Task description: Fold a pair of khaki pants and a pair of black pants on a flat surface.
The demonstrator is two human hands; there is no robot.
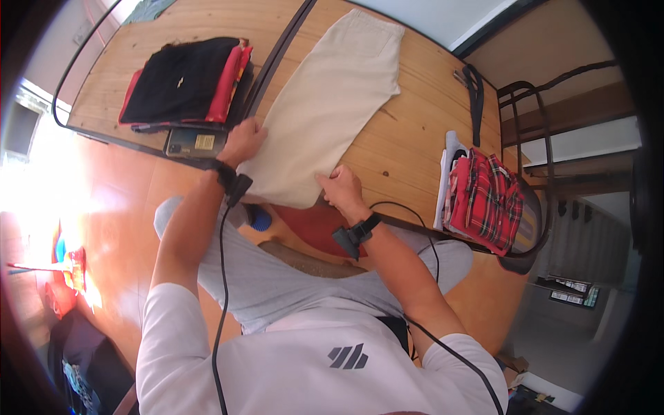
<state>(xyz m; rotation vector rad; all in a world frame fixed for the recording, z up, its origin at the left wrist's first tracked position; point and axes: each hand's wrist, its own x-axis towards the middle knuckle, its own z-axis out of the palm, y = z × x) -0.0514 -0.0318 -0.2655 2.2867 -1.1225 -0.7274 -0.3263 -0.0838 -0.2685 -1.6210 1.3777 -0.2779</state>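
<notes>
Beige trousers [327, 104], folded lengthwise, lie across the wooden table, with one end hanging slightly over its near edge. My left hand [244, 140] is closed at the left edge of the trousers, close to the near end. At the right edge of that end, my right hand [342, 191] pinches the cloth between thumb and fingers. A phone [194, 143] lies at the table's edge, just left of my left hand. Both wrists carry a black strapped device with a cable.
Folded clothes with a black garment [181, 80] on top are stacked at the left. Another stack, topped by a red plaid shirt [495, 202], sits at the right edge near a metal rail [550, 135]. A dark belt [474, 104] lies behind it. A seam [275, 59] divides the wooden tabletop.
</notes>
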